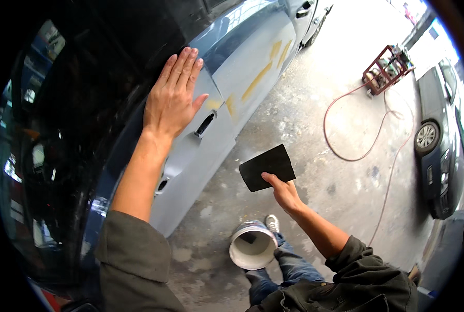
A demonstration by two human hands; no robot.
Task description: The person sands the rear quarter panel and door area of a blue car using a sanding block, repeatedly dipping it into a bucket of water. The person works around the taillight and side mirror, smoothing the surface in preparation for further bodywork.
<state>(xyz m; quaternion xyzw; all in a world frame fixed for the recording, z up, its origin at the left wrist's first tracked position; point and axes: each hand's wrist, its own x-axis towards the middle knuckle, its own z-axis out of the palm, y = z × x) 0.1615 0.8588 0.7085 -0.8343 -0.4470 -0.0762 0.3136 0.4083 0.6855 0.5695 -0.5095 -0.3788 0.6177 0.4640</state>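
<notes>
My left hand (172, 101) lies flat on the car's side, fingers stretched and close together, just below the dark glass. Under it runs a door panel (190, 161) in matt grey, with tan patches (256, 81) of filler farther along. Beside my left thumb is a dark door-handle recess (206, 125). My right hand (284, 192) holds a sheet of black sandpaper (268, 165) above the floor, apart from the car, with the thumb on top and the other fingers hidden beneath.
A white bucket (233, 250) stands by my feet, with a dark piece inside. A red-framed machine (387, 70) stands at the far right, its reddish hose (326, 136) looping over the concrete floor (315, 177). Another dark car (440, 140) is parked on the right.
</notes>
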